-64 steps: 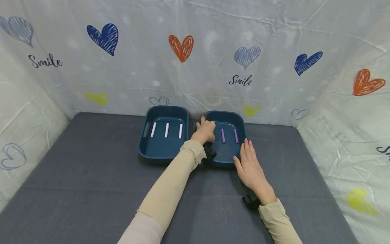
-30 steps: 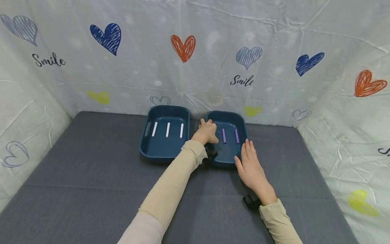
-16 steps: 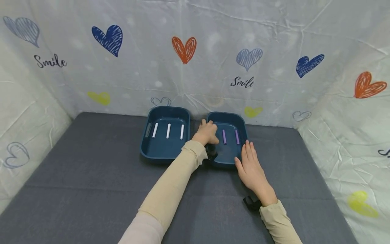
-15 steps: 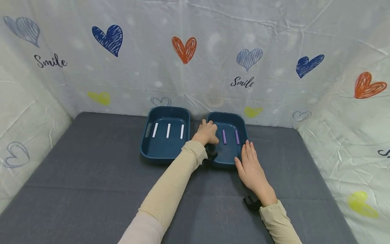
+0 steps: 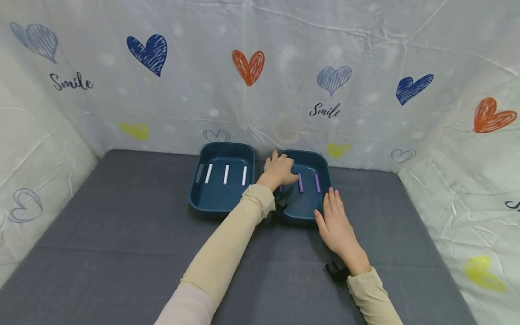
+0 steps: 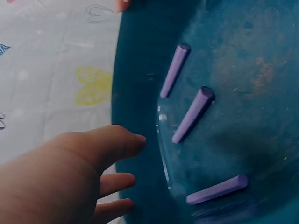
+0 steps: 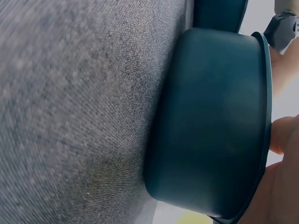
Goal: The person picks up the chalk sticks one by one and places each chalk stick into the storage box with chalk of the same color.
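My left hand (image 5: 278,171) hovers over the left side of the right-hand dark blue tray (image 5: 292,210), fingers loosely spread and holding nothing. In the left wrist view three purple chalk sticks (image 6: 217,189) lie on the tray floor, apart from the left hand's fingers. Two purple chalks (image 5: 300,183) show plainly from the head; the third purple chalk (image 5: 280,188) is mostly hidden under the left hand. With straight fingers, my right hand (image 5: 338,228) rests against the tray's front right rim. Three white chalk sticks (image 5: 226,174) lie side by side in the left-hand tray (image 5: 203,201).
Both trays stand side by side at the back of a table under a grey cloth (image 5: 134,225). Directly behind them rises a white curtain (image 5: 284,40) printed with hearts. Black wrist straps (image 5: 337,271) sit on both wrists.
My left hand's fingers, curled down into the tray earlier, have loosened and spread. The hand has lifted slightly away and uncovers part of the third purple chalk. The right hand stays in place.
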Demonstrator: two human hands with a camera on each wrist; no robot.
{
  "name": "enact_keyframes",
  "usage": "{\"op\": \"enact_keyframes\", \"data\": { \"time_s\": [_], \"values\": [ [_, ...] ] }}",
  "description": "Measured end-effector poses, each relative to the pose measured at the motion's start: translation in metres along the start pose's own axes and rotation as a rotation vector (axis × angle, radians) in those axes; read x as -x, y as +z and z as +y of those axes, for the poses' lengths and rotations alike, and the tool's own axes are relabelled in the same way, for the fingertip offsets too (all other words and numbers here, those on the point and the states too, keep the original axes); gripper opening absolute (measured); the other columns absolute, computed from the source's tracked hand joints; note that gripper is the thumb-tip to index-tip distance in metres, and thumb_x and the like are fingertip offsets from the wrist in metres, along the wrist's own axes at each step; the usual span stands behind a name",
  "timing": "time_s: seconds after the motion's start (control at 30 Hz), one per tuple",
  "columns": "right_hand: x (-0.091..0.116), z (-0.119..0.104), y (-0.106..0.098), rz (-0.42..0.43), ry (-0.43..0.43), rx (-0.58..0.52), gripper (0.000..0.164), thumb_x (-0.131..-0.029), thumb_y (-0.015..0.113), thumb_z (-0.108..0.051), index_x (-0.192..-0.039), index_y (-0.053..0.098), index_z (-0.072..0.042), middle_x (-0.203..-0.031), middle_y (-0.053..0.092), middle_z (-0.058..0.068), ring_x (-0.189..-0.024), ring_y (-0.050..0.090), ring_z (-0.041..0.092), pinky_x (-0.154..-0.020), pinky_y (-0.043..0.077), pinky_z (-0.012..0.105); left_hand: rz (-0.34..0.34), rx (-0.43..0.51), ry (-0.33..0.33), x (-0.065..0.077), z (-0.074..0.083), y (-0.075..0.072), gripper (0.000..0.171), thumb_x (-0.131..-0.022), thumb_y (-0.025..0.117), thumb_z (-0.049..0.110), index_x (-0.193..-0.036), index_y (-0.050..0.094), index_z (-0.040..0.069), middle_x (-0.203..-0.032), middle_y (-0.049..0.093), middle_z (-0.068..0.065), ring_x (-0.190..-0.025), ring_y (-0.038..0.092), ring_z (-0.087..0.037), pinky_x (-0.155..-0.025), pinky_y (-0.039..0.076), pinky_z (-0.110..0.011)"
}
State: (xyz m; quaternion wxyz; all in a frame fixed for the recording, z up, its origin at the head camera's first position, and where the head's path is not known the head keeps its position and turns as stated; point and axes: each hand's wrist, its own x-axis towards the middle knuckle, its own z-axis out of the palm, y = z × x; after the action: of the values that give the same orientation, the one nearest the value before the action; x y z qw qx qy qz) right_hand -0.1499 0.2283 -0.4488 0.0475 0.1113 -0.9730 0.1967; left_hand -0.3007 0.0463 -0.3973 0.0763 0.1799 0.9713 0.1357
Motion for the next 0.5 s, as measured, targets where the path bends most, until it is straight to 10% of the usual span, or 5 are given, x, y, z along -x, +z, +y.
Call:
{"op": "enact_keyframes", "data": {
  "time_s": [0.5],
  "values": [
    [-0.002, 0.002, -0.005, -0.006, -0.001, -0.042, 0.068, -0.107, 0.042, -0.034, -0.151, 0.021, 0.013, -0.163, 0.011, 0.024, -0.150, 0.004, 0.039, -0.118, 0.012, 0.058, 0.082, -0.007, 0.056, 0.029, -0.002, -0.019, 0.046, -0.103, 0.049, 0.026, -0.148, 0.048, 0.014, -0.158, 0.031, -0.016, -0.149, 0.014, -0.041, -0.120, 0.016, -0.052]
  ]
}}
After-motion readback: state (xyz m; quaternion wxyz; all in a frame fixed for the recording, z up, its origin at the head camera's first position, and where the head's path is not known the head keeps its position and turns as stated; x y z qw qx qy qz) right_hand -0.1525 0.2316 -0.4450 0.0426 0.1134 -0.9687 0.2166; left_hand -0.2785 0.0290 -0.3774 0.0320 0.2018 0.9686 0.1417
